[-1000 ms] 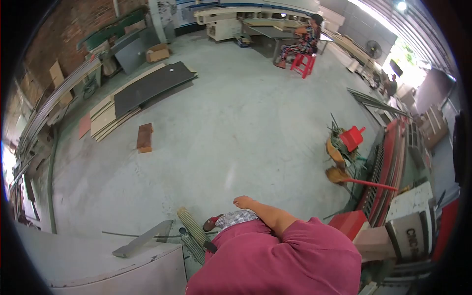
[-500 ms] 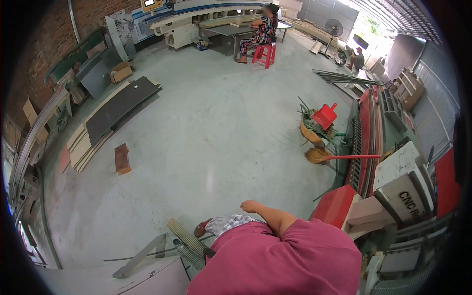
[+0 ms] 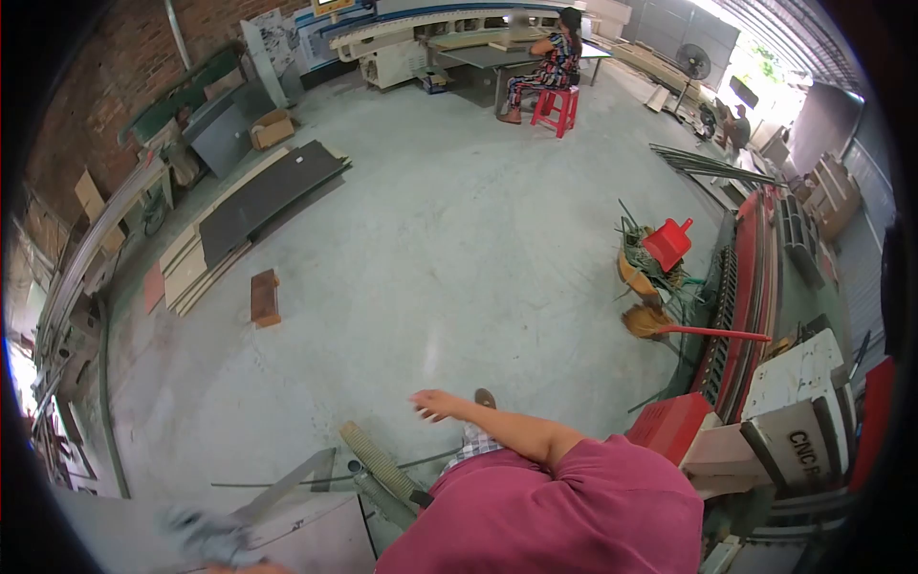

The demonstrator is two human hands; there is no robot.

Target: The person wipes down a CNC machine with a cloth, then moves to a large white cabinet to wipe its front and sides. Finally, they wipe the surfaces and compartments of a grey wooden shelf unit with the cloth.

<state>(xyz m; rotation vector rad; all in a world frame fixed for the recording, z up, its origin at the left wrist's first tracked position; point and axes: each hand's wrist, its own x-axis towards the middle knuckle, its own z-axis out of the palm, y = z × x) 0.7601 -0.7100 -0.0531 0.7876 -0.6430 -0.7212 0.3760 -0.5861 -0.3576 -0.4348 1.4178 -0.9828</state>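
My right hand (image 3: 435, 406) reaches forward over the floor, fingers apart and holding nothing. A dark shoe (image 3: 485, 397) and a checked trouser leg (image 3: 481, 440) show just beyond my right forearm. At the bottom left edge only a sliver of my left hand (image 3: 251, 568) shows. A motion-blurred grey bundle (image 3: 203, 536) moves with it over the white cabinet (image 3: 320, 538); my left fingers are mostly out of frame. Ribbed hoses (image 3: 378, 464) stand between the cabinet and my pink shirt (image 3: 564, 512).
Dark and pale boards (image 3: 268, 206) lie at left, near a brown wooden piece (image 3: 265, 298). A broom (image 3: 650, 322) and red dustpan (image 3: 668, 245) are at right, beside a machine marked CNC (image 3: 789, 407). A person (image 3: 555, 62) sits on a red stool (image 3: 555, 112) at a table.
My right hand has moved left and its fingers have spread. My left hand and the blurred grey bundle have come in at the bottom left. The view has shifted, and a foot has come forward.
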